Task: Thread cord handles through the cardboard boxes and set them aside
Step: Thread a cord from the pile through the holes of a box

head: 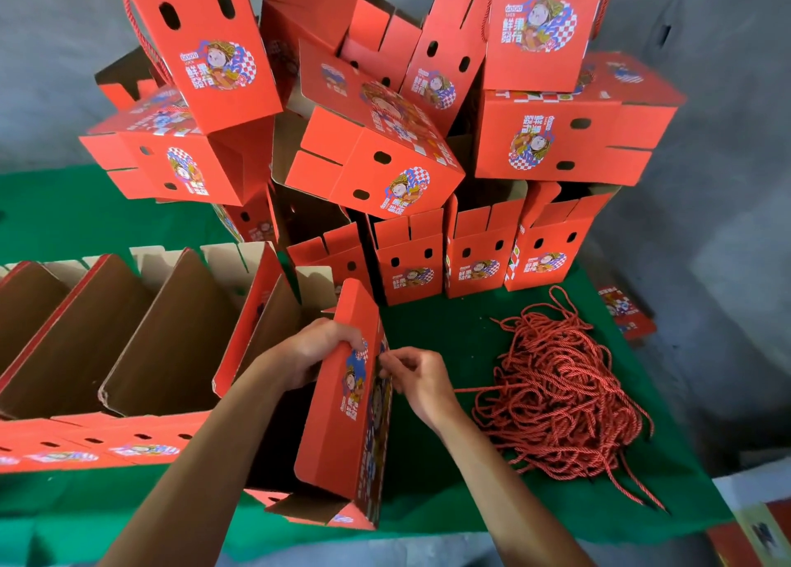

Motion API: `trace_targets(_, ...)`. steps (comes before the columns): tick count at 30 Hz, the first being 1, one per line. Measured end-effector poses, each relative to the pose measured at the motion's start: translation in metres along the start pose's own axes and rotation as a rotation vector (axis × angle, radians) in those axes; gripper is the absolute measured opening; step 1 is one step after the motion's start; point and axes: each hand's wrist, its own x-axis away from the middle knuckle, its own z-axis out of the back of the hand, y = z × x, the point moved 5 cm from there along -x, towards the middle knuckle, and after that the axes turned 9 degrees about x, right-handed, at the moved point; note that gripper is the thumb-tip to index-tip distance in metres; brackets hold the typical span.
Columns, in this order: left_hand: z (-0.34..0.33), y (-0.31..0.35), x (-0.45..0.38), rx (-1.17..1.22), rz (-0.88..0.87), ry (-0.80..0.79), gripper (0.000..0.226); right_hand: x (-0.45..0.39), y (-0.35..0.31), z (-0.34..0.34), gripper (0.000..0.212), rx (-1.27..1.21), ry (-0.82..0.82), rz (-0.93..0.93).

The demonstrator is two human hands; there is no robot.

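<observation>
Presently a red printed cardboard box [342, 412] is held on the green table cover [436, 339], just left of the heap of red twisted cord [556, 399]. Its upper edge is gripped by the left hand [312, 348], fingers curled over it. The right hand [417, 378] is pinched at the printed side (whether a cord end is held cannot be told). The board is judged light and stiff but creasable, best held by edges; the cord limp and tangle-prone, best pinched near an end.

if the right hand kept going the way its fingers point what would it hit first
Probably the printed side of the red box: the right hand's fingers point left and already sit at that face, by the left hand gripping its top edge.
</observation>
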Motion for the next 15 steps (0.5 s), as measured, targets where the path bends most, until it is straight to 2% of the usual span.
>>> trace_targets(8, -0.013, 0.003, 0.003, -0.110, -0.037, 0.000, 0.076, -0.009, -0.007, 0.008, 0.029, 0.367, 0.043, 0.020)
trace_targets(12, -0.017, 0.005, 0.000, -0.107, -0.036, 0.011, 0.068, -0.007, -0.016, 0.013, 0.037, 0.562, 0.000, 0.087)
trace_targets(15, -0.020, 0.005, 0.003, -0.055, -0.066, -0.018, 0.072, -0.008, -0.019, 0.017, 0.043, 0.529, -0.080, 0.047)
